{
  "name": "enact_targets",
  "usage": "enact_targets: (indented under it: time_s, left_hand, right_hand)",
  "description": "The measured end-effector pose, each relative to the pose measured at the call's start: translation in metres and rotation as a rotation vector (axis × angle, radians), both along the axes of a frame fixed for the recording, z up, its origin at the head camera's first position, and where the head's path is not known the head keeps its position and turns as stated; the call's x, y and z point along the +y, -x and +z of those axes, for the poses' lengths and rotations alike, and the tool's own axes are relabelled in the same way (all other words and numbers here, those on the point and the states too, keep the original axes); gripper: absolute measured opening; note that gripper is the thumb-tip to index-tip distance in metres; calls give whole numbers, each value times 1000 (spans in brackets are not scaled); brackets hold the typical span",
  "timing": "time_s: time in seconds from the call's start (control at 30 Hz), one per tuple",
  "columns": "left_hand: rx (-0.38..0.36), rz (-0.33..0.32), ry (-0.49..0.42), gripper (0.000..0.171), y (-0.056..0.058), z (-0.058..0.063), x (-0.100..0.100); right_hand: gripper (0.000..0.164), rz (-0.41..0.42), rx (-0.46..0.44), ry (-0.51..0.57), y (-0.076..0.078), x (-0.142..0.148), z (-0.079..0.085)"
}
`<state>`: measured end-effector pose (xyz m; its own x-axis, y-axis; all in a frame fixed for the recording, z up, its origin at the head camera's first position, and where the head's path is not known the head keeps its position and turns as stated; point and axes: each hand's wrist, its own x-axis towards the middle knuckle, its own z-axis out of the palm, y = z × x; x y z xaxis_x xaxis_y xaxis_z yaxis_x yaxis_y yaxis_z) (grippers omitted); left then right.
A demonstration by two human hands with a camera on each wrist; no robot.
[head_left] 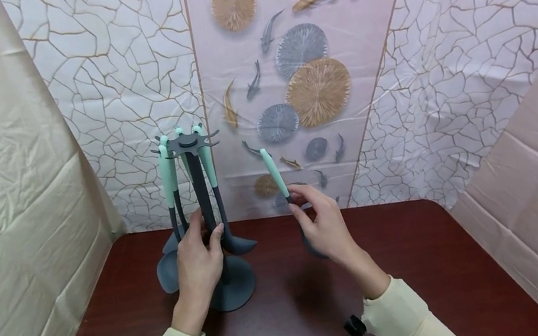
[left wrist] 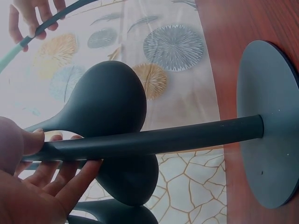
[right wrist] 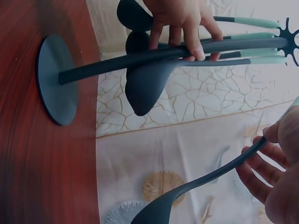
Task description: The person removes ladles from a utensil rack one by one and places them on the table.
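My left hand [head_left: 197, 268] grips the dark post of a utensil stand [head_left: 200, 189], which stands upright on its round base [head_left: 238, 286]. Several kitchen utensils with mint handles [head_left: 167, 180] hang from the stand's hooked top [head_left: 187, 141]. Their dark heads, including broad spoon-like ones [left wrist: 110, 100], hang close to that hand. To the right of the stand, my right hand [head_left: 327, 227] pinches a spoon-like utensil [right wrist: 205, 179] by its dark shaft, just below the mint handle [head_left: 274, 172]. This utensil is held above the table, handle up; its head is partly cut off in the right wrist view.
The stand and both hands are over a dark red-brown table [head_left: 405, 264]. Behind it hangs a patterned cloth [head_left: 122, 68] with fish and round leaf shapes. Pale cloth walls [head_left: 6, 238] close in the left and right sides.
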<state>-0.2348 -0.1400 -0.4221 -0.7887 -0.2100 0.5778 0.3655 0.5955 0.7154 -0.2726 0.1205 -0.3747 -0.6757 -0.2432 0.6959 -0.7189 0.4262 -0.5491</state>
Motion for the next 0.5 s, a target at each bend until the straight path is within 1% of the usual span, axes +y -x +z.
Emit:
enact_targets:
  time_s: [0.1,0.37,0.5]
  left_hand:
    - [0,0,-2,43,0,-1,0]
    - [16,-5,-4,43,2,-1,0]
    - [3,-3,-1,43,1,-1,1]
  right_hand:
    - [35,-14,21,-28,1,4,0]
    - [32,14,63,-103,5,10,6]
    - [30,-8,86,-171,6,14,4]
